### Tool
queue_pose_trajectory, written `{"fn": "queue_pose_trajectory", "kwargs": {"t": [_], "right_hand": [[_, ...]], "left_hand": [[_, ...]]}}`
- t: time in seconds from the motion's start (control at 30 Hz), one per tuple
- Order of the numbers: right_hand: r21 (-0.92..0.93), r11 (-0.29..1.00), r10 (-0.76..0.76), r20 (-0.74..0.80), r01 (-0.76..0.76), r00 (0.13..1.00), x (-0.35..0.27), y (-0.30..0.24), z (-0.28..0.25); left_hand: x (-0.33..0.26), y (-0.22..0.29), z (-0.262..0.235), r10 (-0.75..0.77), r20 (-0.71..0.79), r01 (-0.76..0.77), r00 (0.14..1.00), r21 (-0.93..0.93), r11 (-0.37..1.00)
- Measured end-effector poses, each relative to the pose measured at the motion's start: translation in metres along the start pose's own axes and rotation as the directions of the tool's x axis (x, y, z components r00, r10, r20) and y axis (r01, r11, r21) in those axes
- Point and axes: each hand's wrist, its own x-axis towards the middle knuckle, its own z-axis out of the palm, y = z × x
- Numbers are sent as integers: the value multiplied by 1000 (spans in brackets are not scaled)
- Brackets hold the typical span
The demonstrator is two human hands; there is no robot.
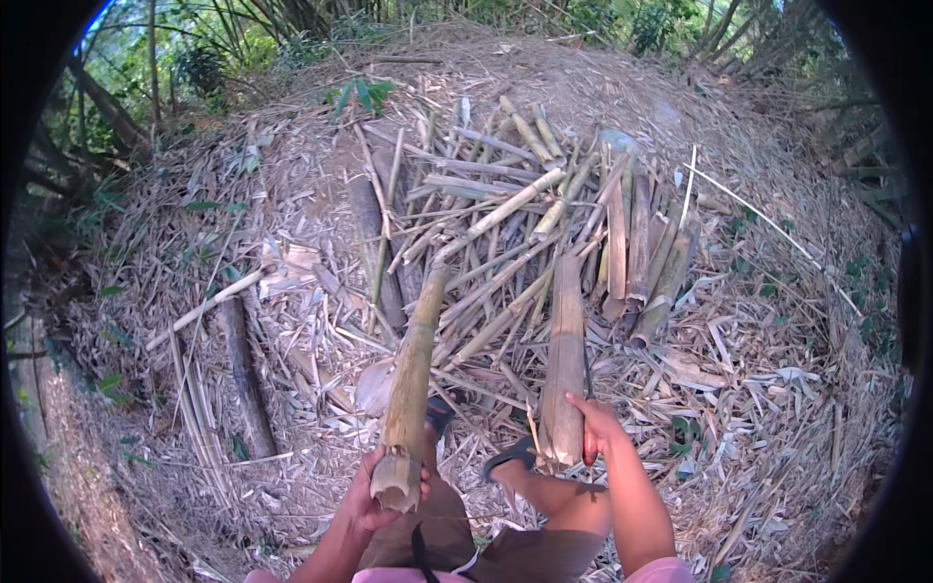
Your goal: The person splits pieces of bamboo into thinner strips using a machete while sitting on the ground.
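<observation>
- Covering the ground, dry leaf litter is strewn on all sides; pieces probably bedded loosely by it.
- Bamboo pile: split and whole lengths crisscrossed ahead of the feet, likely dropped rather than stacked, well within sight of both hands.
- Yellowish bamboo culm: held left of centre, jagged hollow end toward the body, far end pointed at the pile. Whether the far end is supported cannot be told.
- Brown bamboo piece: set right of centre, far end at the pile's near edge, broken end by the right hand. Tilt probably keeps it clear of the legs.
- Dark log: left lying on the litter at left, untouched.
- Left hand: wrapped around the culm near its jagged end; far end likely steered from there, tip-heavy.
- Right hand: closed at the brown piece's lower right edge, thumb laid on it, presumably against rolling.
- Thin dark strip: seen along that edge; kind cannot be told.
</observation>
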Motion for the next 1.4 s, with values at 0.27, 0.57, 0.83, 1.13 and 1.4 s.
{"fn": "queue_pose_trajectory", "kwargs": {"t": [0.27,0.57,0.83,1.13,1.4], "right_hand": [[275,892,239,385,-358,891,-111,37,32],[268,858,265,500,-439,824,-180,133,56],[221,925,162,510,-311,845,-264,184,57],[26,976,173,519,-217,837,-271,139,116],[-81,991,137,583,-110,801,-248,71,240]], "left_hand": [[-95,-5,70,233,28,-229,972,-103,968],[-215,-28,10,459,100,-428,883,-230,874],[-281,-61,-111,558,65,-550,827,-110,828],[-331,-105,-238,662,-304,-594,685,293,750],[-369,-64,-306,656,-436,-663,616,163,731]]}}
